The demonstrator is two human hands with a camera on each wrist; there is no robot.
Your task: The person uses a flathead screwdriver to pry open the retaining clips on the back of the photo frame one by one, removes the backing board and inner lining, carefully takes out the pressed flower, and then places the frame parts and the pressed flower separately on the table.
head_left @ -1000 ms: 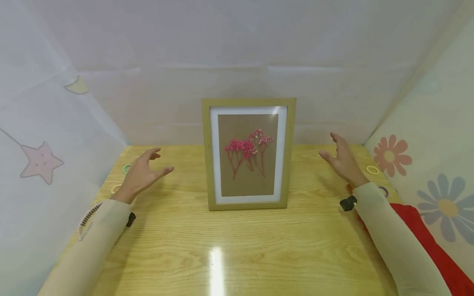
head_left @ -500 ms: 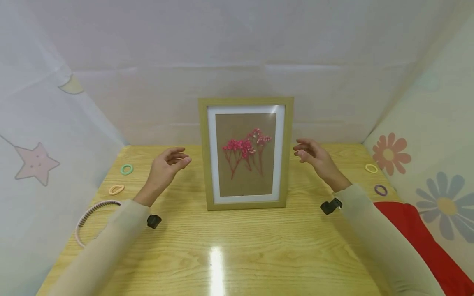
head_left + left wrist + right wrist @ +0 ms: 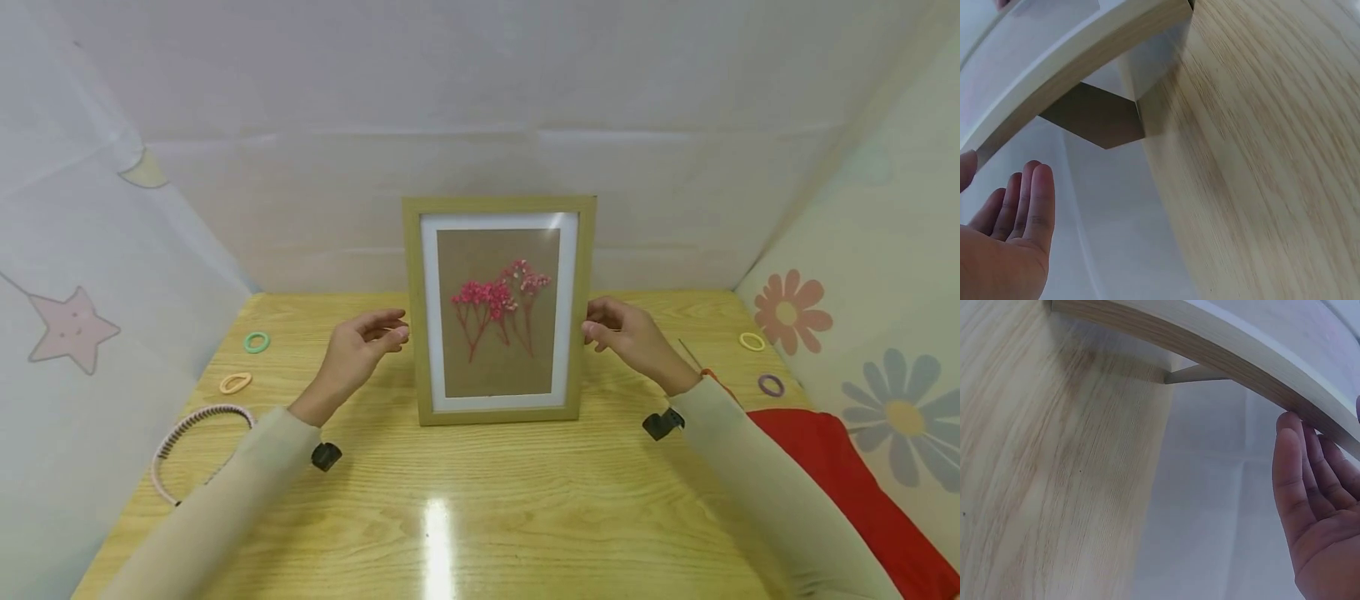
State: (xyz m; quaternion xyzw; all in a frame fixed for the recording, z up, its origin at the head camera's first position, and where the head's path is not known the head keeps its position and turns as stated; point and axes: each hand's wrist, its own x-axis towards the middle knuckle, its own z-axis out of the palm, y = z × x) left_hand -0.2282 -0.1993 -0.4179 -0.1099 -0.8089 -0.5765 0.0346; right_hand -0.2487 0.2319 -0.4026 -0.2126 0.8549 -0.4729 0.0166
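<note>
A picture frame (image 3: pixel 498 312) stands upright on the wooden table, pink dried flowers behind its glass. At its left edge is my left hand (image 3: pixel 356 354), thumb and fingers apart; in the left wrist view a gap shows between those fingers (image 3: pixel 1040 206) and the frame's side. My right hand (image 3: pixel 630 337) is at the opposite edge, its thumb near the front. The right wrist view shows its long fingers nearly straight, fingertips (image 3: pixel 1288 420) right at the frame's side. A support leg (image 3: pixel 1100 115) props the frame from behind.
On the left lie a green hair tie (image 3: pixel 257 342), a peach hair tie (image 3: pixel 236 383) and a pink headband (image 3: pixel 167 450). To the right are a yellow hair tie (image 3: pixel 752 342), a purple one (image 3: pixel 771 385) and red cloth (image 3: pixel 810 442). Fabric walls (image 3: pixel 480 158) surround the table.
Both hands have moved inward from wide apart to the two sides of the picture frame, their fingers drawing closer together. The frame has stayed standing in place.
</note>
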